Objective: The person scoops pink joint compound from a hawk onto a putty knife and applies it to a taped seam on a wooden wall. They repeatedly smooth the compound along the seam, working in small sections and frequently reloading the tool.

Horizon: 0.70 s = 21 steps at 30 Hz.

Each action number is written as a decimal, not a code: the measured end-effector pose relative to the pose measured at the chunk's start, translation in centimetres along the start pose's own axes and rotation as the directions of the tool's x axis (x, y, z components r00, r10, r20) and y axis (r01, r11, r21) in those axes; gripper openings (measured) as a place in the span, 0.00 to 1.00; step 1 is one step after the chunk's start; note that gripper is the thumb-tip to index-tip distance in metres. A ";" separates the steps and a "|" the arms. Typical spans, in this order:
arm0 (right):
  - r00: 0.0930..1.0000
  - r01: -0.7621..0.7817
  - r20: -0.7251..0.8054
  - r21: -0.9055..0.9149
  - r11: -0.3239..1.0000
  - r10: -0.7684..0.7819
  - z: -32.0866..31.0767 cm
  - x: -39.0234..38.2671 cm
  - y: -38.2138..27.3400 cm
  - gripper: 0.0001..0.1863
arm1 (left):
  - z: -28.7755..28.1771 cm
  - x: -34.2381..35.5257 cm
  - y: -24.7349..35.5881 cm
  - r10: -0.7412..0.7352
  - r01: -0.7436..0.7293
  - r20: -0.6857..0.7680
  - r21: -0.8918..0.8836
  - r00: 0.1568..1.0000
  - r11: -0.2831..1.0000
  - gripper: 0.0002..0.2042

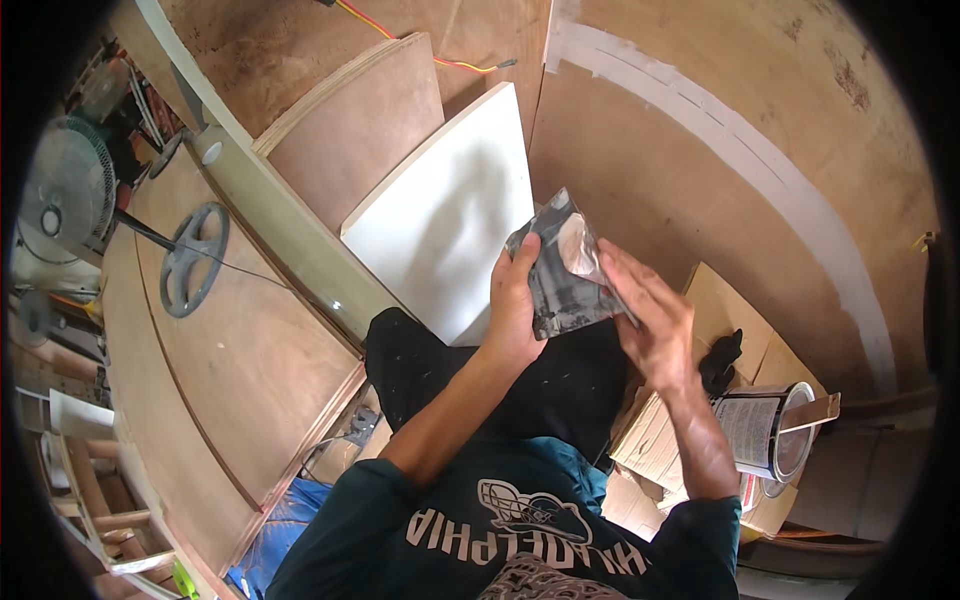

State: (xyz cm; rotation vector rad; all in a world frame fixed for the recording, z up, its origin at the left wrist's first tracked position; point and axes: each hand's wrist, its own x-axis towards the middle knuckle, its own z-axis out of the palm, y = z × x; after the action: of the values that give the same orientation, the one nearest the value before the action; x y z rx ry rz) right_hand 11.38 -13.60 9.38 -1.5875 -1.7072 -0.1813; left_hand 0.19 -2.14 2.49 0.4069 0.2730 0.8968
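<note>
Dark-green shirt (440, 515) lay nearest; left grip (515, 300) clasped a smeared plate (562, 295), right grip (655, 315) a blade (626, 306), apparently working putty (577, 247); the next stroke likely needed steady support.

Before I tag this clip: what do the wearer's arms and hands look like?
Short, loose dark-teal sleeves, matching the T-shirt. Forearms bare below them. Left hand and right hand ungloved; no watch or wristband visible.

White lettering (453, 543) on shirt (345, 530) (can label (743, 432) illegible)
</note>
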 end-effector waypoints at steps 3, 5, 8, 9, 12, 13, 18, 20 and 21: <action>0.992 0.075 0.121 -0.248 0.966 -0.045 -0.8 0.7 3.3 0.28 | 1.4 -1.0 0.8 0.181 -0.178 -0.024 0.090 0.983 0.980 0.17; 1.000 0.002 -0.020 -0.203 0.979 -0.006 -1.6 0.2 4.3 0.27 | 1.5 -0.7 1.2 0.392 -0.392 0.037 0.174 0.919 0.903 0.18; 0.995 0.053 -0.065 -0.267 0.962 -0.073 -2.9 1.5 2.2 0.28 | 1.5 -0.4 1.3 0.430 -0.432 0.040 0.093 0.902 0.897 0.18; 0.993 0.098 -0.031 -0.302 0.948 -0.113 -2.9 1.8 1.1 0.28 | 1.0 -0.3 0.9 0.458 -0.457 0.051 0.222 0.887 0.861 0.19; 0.982 0.159 0.133 -0.219 0.963 -0.132 -0.5 1.3 -0.8 0.30 | 0.0 -0.3 -0.3 0.505 -0.468 0.059 0.477 0.861 0.744 0.21; 0.984 0.138 0.135 -0.185 0.973 -0.114 -0.8 1.2 -0.7 0.29 | 0.3 -0.5 -0.4 0.512 -0.455 0.023 0.493 0.859 0.741 0.21; 0.996 0.068 0.079 -0.218 0.974 -0.052 -1.8 2.0 -1.2 0.27 | -0.2 -0.2 -0.8 0.547 -0.476 0.021 0.522 0.837 0.708 0.21; 0.984 0.098 0.164 -0.155 0.983 -0.072 -0.5 1.6 -1.5 0.27 | 0.3 -0.4 -0.9 0.551 -0.476 0.029 0.544 0.834 0.691 0.21; 0.979 0.131 0.175 -0.137 0.982 -0.106 -0.8 1.9 -1.5 0.27 | 0.0 -0.7 -0.5 0.538 -0.452 0.004 0.546 0.843 0.705 0.21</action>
State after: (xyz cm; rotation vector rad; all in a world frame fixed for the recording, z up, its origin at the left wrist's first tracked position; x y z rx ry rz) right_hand 10.57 -12.86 11.68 -1.6471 -1.9606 -0.2455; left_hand 0.17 -2.97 2.29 0.9644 0.5820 1.3979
